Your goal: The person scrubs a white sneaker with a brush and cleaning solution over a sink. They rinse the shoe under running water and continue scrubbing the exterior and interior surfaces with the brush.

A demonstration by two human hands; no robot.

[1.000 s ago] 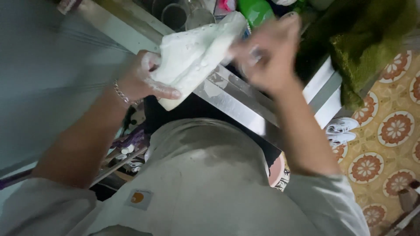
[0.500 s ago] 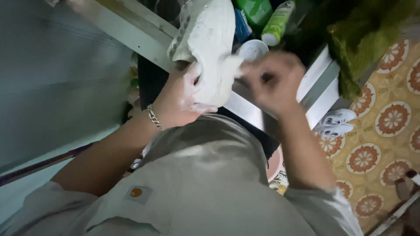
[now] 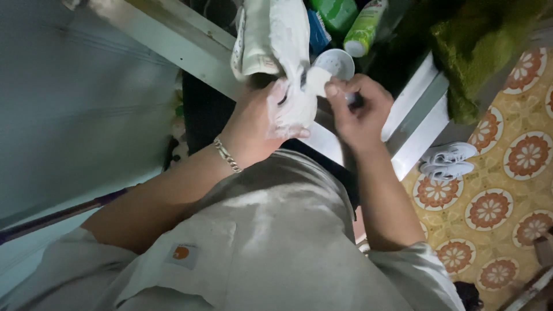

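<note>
My left hand (image 3: 262, 121), smeared with white, grips a white shoe (image 3: 271, 34) by its lower end and holds it upright over a white metal rail (image 3: 173, 40). A metal bracelet (image 3: 226, 154) sits on that wrist. My right hand (image 3: 357, 109) pinches a small white pad (image 3: 317, 80) between thumb and fingers, and the pad touches the shoe just above my left fingers. A small round white cup (image 3: 340, 60) stands right behind the pad. Part of the shoe runs out of the top of the view.
Two green bottles (image 3: 337, 11) (image 3: 366, 29) stand behind the cup. A green cloth (image 3: 478, 46) hangs at the upper right. A pair of white shoes (image 3: 446, 161) lies on the orange patterned tile floor (image 3: 507, 190). A grey wall (image 3: 69, 115) fills the left.
The shoe has turned from lying slanted across my hands to standing upright. My right hand has come down beside my left and now presses the white pad to the shoe.
</note>
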